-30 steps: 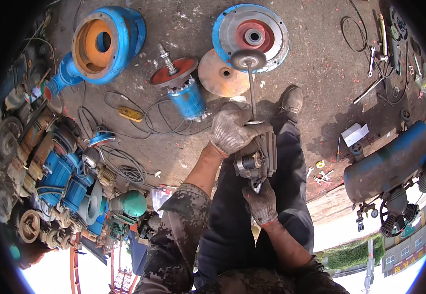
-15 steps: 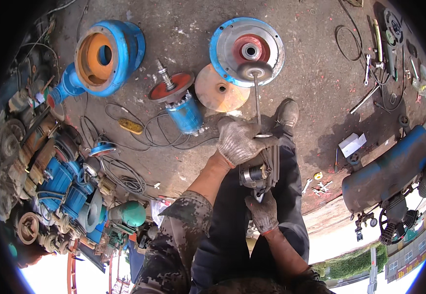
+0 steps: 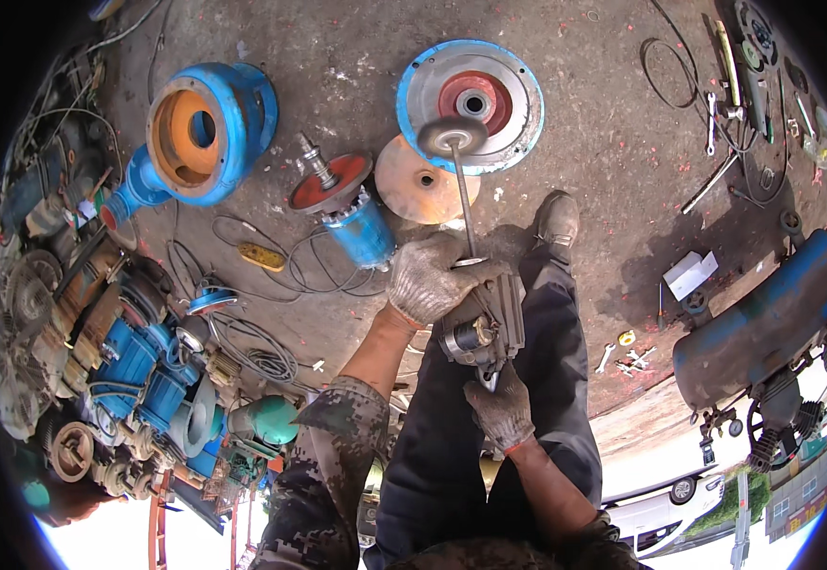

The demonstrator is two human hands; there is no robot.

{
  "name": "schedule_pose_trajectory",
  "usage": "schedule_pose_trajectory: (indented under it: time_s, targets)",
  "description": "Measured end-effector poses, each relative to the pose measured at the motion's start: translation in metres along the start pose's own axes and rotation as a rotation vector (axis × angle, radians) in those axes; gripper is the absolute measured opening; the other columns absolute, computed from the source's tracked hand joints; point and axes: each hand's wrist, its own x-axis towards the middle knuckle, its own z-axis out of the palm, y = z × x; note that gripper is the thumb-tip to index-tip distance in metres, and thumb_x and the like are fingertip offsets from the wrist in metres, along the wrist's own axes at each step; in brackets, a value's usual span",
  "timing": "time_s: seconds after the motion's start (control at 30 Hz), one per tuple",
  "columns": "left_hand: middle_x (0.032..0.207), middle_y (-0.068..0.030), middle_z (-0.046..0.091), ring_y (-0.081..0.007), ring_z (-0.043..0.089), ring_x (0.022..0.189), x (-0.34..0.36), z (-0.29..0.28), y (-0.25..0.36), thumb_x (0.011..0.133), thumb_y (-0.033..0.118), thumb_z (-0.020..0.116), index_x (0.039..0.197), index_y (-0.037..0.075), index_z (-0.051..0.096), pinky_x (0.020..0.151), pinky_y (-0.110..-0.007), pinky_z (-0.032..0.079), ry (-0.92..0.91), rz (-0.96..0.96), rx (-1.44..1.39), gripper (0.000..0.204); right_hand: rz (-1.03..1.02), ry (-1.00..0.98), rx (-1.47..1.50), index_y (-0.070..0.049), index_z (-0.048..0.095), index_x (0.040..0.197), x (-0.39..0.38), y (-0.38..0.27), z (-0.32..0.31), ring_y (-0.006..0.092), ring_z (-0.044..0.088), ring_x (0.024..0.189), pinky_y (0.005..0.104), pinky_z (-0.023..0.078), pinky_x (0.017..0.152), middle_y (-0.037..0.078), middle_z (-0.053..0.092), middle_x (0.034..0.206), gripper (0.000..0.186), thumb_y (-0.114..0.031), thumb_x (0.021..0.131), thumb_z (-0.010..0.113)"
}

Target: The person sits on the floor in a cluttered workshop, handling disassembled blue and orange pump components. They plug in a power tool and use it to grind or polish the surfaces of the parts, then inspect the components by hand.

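Observation:
My left hand [image 3: 428, 282], in a grey knit glove, is closed around the front of a grey metal tool [image 3: 501, 318]. The gloved fingers of my right hand [image 3: 506, 410] grip its rear end, close to my legs. A long thin rod [image 3: 465, 204] runs forward from the tool to a round dark head [image 3: 452, 138]. That head overlaps the near edge of a blue-rimmed round metal cover [image 3: 525, 114] with a red centre; I cannot tell whether they touch. A flat rusty disc [image 3: 404, 185] lies beside the cover, partly hidden by it.
Left of the disc stands a blue shaft assembly [image 3: 361, 233] with a red plate. A blue pump casing [image 3: 242, 123] sits farther left. Cables and a yellow control box [image 3: 261, 256] lie on the floor. Machine parts crowd the left side; a compressor tank [image 3: 765, 323] stands right.
The tool has swung left with both hands on it, and its round head has shifted left along the cover's near edge. The whole view has turned slightly; a white car now shows.

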Motion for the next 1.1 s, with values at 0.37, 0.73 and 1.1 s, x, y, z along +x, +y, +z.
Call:
schedule_pose_trajectory:
  time_s: [0.37, 0.73, 1.1]
  targets:
    - [0.082, -0.0083, 0.075, -0.0257, 0.074, 0.067, 0.007, -0.009, -0.003, 0.082, 0.023, 0.091, 0.089, 0.016, 0.085, 0.061, -0.037, 0.058, -0.009, -0.231, -0.124, 0.011, 0.143, 0.002, -0.059, -0.002, 0.057, 0.117, 0.017, -0.031, -0.008, 0.02, 0.063, 0.069, 0.0392, 0.052, 0.058, 0.011, 0.065, 0.079, 0.038, -0.018, 0.088, 0.075]
    - [0.064, -0.0051, 0.059, -0.0269, 0.063, 0.058, -0.003, 0.014, 0.02, 0.079, 0.035, 0.092, 0.083, 0.023, 0.084, 0.053, -0.043, 0.048, 0.114, 0.005, -0.038, 0.015, 0.293, 0.0, -0.124, 0.0, 0.059, 0.114, -0.003, -0.034, -0.034, 0.0532, 0.07, 0.104, 0.0529, 0.058, 0.08, 0.03, 0.074, 0.097, 0.039, -0.022, 0.086, 0.075]
    - [0.081, -0.0043, 0.071, -0.0203, 0.071, 0.066, 0.016, -0.022, -0.007, 0.074, 0.015, 0.087, 0.103, 0.024, 0.088, 0.058, -0.034, 0.056, -0.053, -0.075, 0.132, 0.031, 0.015, -0.071, -0.17, -0.001, 0.056, 0.125, 0.04, -0.054, -0.03, 0.0545, 0.068, 0.104, 0.0574, 0.058, 0.08, 0.032, 0.072, 0.103, 0.046, -0.02, 0.088, 0.075]
